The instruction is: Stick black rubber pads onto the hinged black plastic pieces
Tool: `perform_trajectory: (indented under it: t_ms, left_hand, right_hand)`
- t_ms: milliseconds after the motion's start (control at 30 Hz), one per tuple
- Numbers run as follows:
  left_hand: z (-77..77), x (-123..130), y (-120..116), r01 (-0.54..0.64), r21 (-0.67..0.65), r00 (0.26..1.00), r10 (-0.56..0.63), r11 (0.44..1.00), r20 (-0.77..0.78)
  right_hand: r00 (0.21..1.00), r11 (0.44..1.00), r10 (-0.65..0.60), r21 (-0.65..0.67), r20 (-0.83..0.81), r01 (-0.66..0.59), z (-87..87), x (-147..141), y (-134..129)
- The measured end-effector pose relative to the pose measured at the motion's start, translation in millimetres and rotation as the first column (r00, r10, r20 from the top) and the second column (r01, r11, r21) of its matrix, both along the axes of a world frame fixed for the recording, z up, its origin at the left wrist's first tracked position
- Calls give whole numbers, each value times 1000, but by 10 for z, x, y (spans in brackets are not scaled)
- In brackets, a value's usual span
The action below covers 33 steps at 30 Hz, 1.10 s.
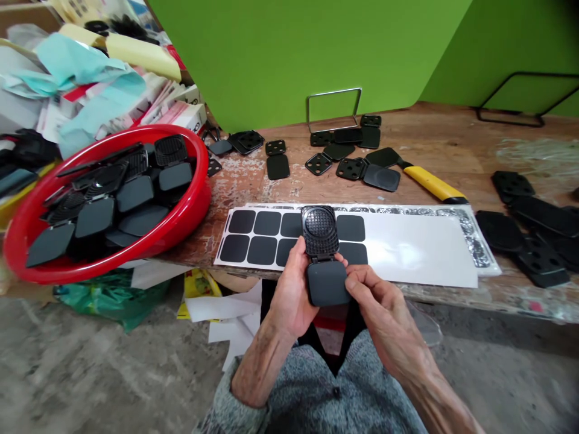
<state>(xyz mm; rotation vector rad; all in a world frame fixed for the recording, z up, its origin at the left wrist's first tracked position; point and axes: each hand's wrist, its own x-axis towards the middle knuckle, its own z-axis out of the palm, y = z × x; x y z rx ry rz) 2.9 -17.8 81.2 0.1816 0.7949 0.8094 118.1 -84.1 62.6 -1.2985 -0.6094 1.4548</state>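
Note:
A black hinged plastic piece (320,232) lies unfolded in my left hand (296,295). Its far half has a gridded round face, and its near half is a smooth dark square (328,283). My left fingers wrap around it from the left and below. My right hand (377,295) pinches the right edge of the smooth half between thumb and fingertips. Just beyond my hands is a white sheet of black rounded-square stickers (261,250), partly hidden by the piece; its right part is bare white backing.
On the left stands a red basin (199,181) filled with similar black pieces. Several unfolded pieces (277,167) and a yellow-handled tool (434,184) lie on the wooden bench, with more black pieces (525,223) piled right. A green panel (307,54) rises behind.

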Motion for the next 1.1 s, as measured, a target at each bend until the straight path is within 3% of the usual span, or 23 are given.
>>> perform_trajectory:
  t_ms: [267, 767, 967, 1100]
  left_hand:
    - [-9, -20, -8, -4, 8, 1000, 4, 1000, -4]
    - [5, -1, -5, -25, 31, 999, 26, 999, -32]
    - [7, 10, -2, -59, 18, 997, 60, 998, -44]
    - [20, 26, -4, -93, 3, 994, 93, 996, -57]
  right_hand:
    - [1000, 1000, 1, 10, 13, -1, 4, -25, 7]
    - [981, 1000, -1, 24, 194, -4, -39, -35, 33]
    - [931, 991, -46, 132, 363, -3, -21, -61, 39]
    - [851, 967, -124, 256, 510, -12, -47, -89, 40]
